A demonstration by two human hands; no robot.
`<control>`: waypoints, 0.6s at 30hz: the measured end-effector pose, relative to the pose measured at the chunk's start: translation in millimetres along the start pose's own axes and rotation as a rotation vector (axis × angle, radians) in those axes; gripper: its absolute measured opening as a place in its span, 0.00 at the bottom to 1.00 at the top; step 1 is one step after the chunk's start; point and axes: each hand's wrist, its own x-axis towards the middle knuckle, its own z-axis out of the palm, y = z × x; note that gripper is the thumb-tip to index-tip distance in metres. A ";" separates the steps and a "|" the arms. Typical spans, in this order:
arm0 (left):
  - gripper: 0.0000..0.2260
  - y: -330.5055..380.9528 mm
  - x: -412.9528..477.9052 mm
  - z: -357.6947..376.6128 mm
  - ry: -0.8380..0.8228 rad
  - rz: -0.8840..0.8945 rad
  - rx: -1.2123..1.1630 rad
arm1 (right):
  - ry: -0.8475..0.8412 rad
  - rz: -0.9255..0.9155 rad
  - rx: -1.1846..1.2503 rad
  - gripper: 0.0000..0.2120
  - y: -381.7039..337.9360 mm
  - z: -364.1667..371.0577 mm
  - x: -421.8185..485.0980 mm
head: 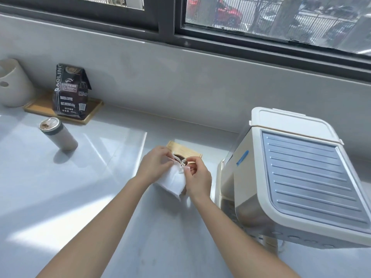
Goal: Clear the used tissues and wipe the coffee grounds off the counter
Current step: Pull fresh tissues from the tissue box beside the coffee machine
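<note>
Both hands meet over the glossy pale counter (96, 177), pinching a soft white tissue (173, 182) that hangs in a loose, crumpled fold between them. The left hand (155, 164) grips its upper left edge; the right hand (197, 178) nips the top with thumb and fingertips. Just behind them sits a flat wooden block (185, 150) with a round hole holding something dark. A boxy cream coffee machine (291, 177) with a ribbed metal top stands at right. Far left, a matte black coffee bag (71, 93) rests on a wooden tray (94, 108), near a cylindrical tumbler (59, 135).
</note>
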 end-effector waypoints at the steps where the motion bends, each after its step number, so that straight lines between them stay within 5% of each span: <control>1: 0.02 -0.2 2.8 3.4 0.012 0.017 -0.001 | 0.019 -0.005 -0.015 0.11 -0.8 0.7 3.9; 13: 0.07 -4.8 12.6 17.9 0.189 0.108 -0.060 | -0.065 -0.090 -0.286 0.25 6.7 11.0 19.0; 18: 0.12 8.1 11.0 2.3 0.182 0.220 -0.152 | 0.039 -0.076 -0.221 0.10 -5.4 11.0 24.5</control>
